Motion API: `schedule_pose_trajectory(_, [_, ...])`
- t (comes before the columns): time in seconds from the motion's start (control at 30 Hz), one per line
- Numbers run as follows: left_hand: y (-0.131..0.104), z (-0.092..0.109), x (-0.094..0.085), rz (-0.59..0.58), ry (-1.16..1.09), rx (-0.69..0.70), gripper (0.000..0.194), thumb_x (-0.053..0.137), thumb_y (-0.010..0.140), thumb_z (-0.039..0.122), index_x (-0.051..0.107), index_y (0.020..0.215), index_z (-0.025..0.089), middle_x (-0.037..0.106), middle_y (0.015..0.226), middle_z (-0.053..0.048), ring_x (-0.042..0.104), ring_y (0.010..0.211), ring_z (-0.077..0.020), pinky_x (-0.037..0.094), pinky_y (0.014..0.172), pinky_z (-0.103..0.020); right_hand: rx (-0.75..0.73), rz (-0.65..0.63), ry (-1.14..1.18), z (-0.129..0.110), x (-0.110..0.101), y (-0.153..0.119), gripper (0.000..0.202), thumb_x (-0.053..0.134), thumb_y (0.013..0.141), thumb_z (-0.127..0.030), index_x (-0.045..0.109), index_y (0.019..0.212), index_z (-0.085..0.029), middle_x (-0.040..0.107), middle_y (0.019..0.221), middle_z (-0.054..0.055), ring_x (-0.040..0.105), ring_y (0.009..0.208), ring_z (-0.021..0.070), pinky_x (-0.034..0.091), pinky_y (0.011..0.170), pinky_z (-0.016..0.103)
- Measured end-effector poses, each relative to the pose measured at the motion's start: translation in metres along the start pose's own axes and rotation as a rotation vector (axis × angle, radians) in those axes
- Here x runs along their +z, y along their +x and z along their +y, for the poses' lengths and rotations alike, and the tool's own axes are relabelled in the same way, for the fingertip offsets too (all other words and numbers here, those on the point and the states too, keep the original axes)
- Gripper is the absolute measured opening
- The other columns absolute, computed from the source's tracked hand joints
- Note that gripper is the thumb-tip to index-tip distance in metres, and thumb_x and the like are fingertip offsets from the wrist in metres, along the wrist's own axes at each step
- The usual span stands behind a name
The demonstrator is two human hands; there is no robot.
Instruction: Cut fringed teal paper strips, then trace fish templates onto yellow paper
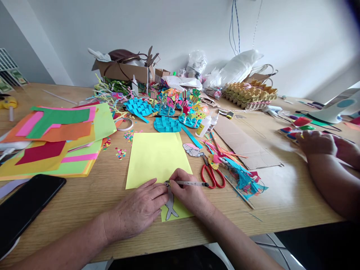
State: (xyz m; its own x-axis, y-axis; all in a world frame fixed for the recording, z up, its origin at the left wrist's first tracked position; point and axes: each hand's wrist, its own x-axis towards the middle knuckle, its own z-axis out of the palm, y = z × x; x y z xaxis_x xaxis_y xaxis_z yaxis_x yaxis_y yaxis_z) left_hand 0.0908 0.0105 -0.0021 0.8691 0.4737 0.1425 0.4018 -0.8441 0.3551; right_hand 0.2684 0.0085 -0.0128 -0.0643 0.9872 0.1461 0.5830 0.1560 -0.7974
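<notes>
My right hand [189, 193] pinches a pen [195, 183], its tip down by the head of a grey paper fish cutout [170, 208]. The fish lies on a yellow sheet of paper [157, 157], tail toward me, its upper part partly covered by my fingers. My left hand [140, 208] rests flat, its fingertips on the fish's left side and the sheet. Close to the right hand are red-handled scissors [213, 176] and a second fish cutout [192, 150] with pink and grey colouring.
Stacked coloured paper [60, 138] and a black phone [32, 210] lie left. Behind are woven blue paper pieces [167, 124], glue bottles [204, 125] and egg cartons [249, 95]. Cardboard [244, 144] and paper scraps [242, 174] lie right, near another person's hands [317, 144].
</notes>
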Motion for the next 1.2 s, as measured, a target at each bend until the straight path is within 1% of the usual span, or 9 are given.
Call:
schedule_pose_trajectory(0.2, [-0.0002,0.0003,-0.0002,0.012,-0.011,0.011,0.037,0.049,0.080,0.010,0.050,0.115,0.022,0.056,0.114,-0.005,0.050,0.110,-0.0178,0.030,0.105,-0.042,0.012,-0.013,-0.009,-0.0040,-0.0020,0.0007,0.011,0.046,0.067,-0.012,0.048,0.059,-0.018,0.048,0.050,-0.005,0.041,0.046,0.0079,0.030,0.044,0.018])
schedule_pose_trajectory(0.33, [0.0002,0.0002,0.0000,0.005,0.001,0.006,0.034,0.050,0.080,0.010,0.052,0.112,0.020,0.056,0.113,-0.005,0.050,0.109,-0.0177,0.030,0.106,-0.041,0.020,-0.014,0.000,-0.0027,-0.0015,-0.0002,0.010,0.046,0.068,-0.012,0.048,0.060,-0.019,0.048,0.051,-0.005,0.041,0.047,0.0082,0.030,0.044,0.018])
schedule_pose_trajectory(0.47, [0.0006,0.0001,0.0003,0.002,0.008,0.003,0.031,0.049,0.080,0.010,0.053,0.110,0.019,0.057,0.113,-0.005,0.050,0.109,-0.0172,0.029,0.106,-0.040,0.012,0.011,0.015,-0.0003,-0.0007,-0.0015,0.009,0.045,0.068,-0.013,0.047,0.062,-0.019,0.048,0.052,-0.005,0.042,0.048,0.0087,0.031,0.045,0.019])
schedule_pose_trajectory(0.67, [-0.0008,0.0002,0.0012,-0.025,0.012,-0.002,0.032,0.049,0.081,0.011,0.052,0.112,0.018,0.055,0.116,-0.006,0.048,0.111,-0.0177,0.028,0.107,-0.041,0.009,-0.003,-0.014,-0.0003,0.0000,-0.0003,0.010,0.045,0.069,-0.013,0.047,0.061,-0.018,0.049,0.053,-0.004,0.042,0.048,0.0087,0.031,0.045,0.019])
schedule_pose_trajectory(1.0, [0.0012,-0.0007,0.0020,-0.013,0.011,0.003,0.034,0.047,0.083,0.012,0.050,0.115,0.020,0.055,0.116,-0.006,0.048,0.112,-0.0177,0.028,0.106,-0.041,0.037,-0.022,-0.001,-0.0022,-0.0012,-0.0001,0.009,0.046,0.068,-0.014,0.048,0.061,-0.018,0.048,0.052,-0.005,0.041,0.047,0.0082,0.030,0.044,0.018])
schedule_pose_trajectory(1.2, [-0.0009,-0.0005,0.0026,-0.026,0.014,-0.001,0.036,0.046,0.083,0.013,0.049,0.118,0.021,0.054,0.117,-0.006,0.047,0.112,-0.0176,0.028,0.106,-0.041,0.023,-0.010,-0.009,-0.0032,0.0001,0.0002,0.010,0.046,0.068,-0.012,0.048,0.060,-0.018,0.049,0.052,-0.005,0.042,0.047,0.0082,0.031,0.045,0.018])
